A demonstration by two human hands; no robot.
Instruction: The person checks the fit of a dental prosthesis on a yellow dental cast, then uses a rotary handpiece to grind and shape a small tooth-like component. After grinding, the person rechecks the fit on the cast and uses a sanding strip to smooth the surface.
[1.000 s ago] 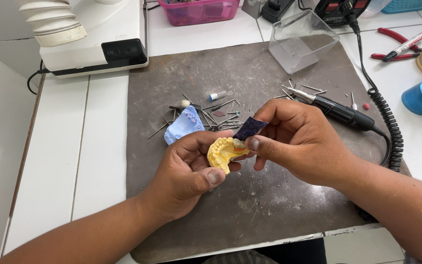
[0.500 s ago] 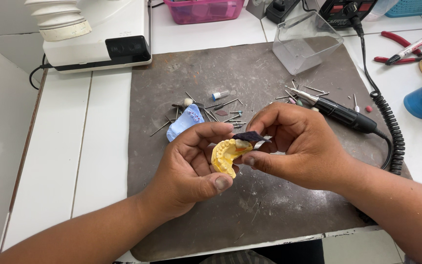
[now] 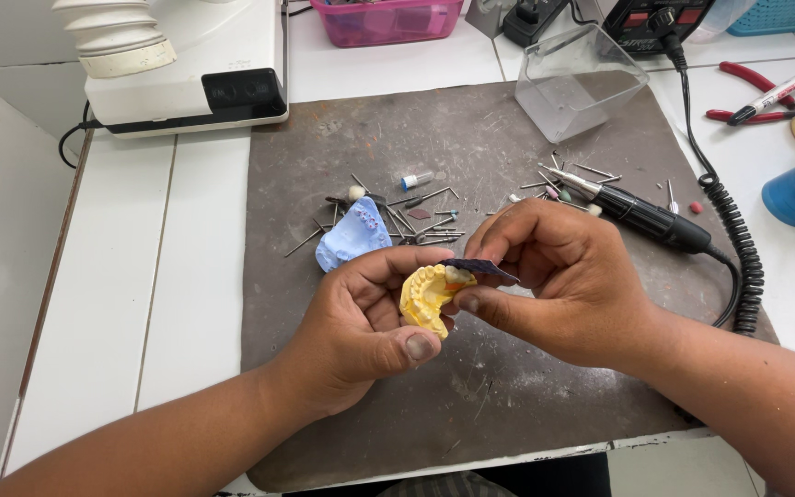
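Yellow plaster dental cast [image 3: 427, 299] sits cupped in the left hand [image 3: 361, 331], thumb clamped under it, while the right hand [image 3: 568, 281] pinches a dark paper strip [image 3: 480, 269] across the teeth beside its fingertips; best kept flat, I'd say.

We have one view only, from a camera worn on the head, so no second view shares the scene. It looks steeply down and forward over the table [image 3: 177, 276], close enough that both forearms enter from the bottom edge. The left hand [image 3: 361, 331] and right hand [image 3: 572, 285] meet near the middle, above the grey mat [image 3: 508, 387]. The far edge takes in a white machine [image 3: 195, 64] and a pink basket [image 3: 397, 18].
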